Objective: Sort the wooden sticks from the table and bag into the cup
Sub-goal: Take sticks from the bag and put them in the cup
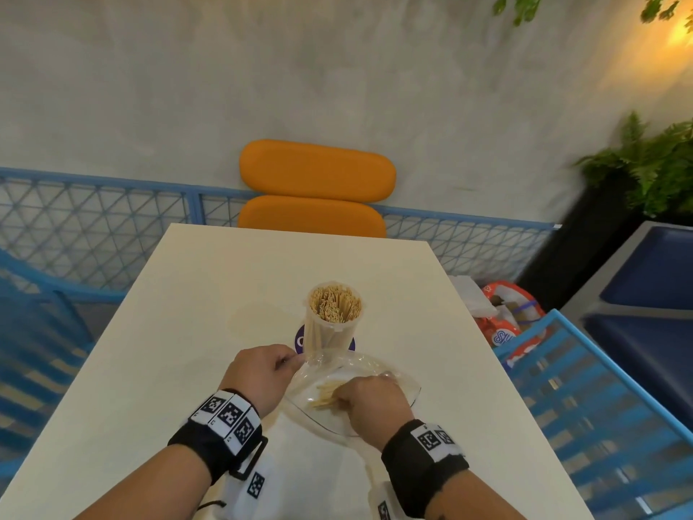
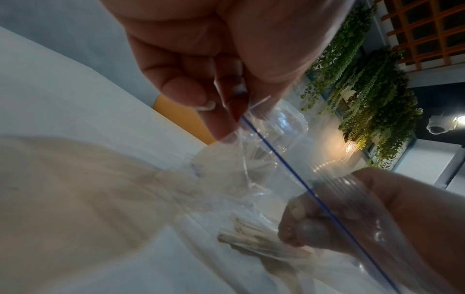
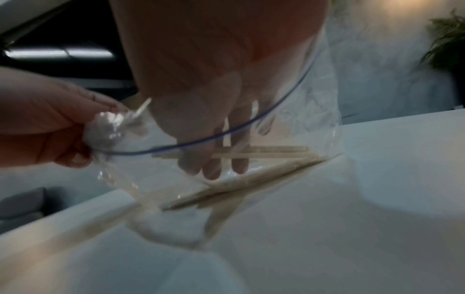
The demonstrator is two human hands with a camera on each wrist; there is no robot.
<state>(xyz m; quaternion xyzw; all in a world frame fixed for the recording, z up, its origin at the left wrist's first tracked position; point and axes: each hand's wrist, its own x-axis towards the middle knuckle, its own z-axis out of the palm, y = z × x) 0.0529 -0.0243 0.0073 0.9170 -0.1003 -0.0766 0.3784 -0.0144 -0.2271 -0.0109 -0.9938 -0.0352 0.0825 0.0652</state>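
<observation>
A clear plastic cup (image 1: 335, 313) packed with upright wooden sticks stands mid-table. Just in front of it lies a clear zip bag (image 1: 397, 384) with a blue seal line (image 2: 289, 167). My left hand (image 1: 290, 360) pinches the bag's rim at its left corner (image 2: 236, 119) and holds the mouth up. My right hand (image 1: 339, 397) is inside the bag, its fingers (image 3: 214, 159) closed on a few wooden sticks (image 3: 264, 152). More sticks (image 3: 239, 185) lie loose on the bag's bottom.
The white table (image 1: 225, 294) carries a purple round sticker (image 1: 300, 341) under the cup. An orange chair (image 1: 317, 189) stands at the far edge. A blue slatted chair (image 1: 600, 407) with packets (image 1: 502, 313) is on the right, and blue mesh railing (image 1: 93, 227) is behind.
</observation>
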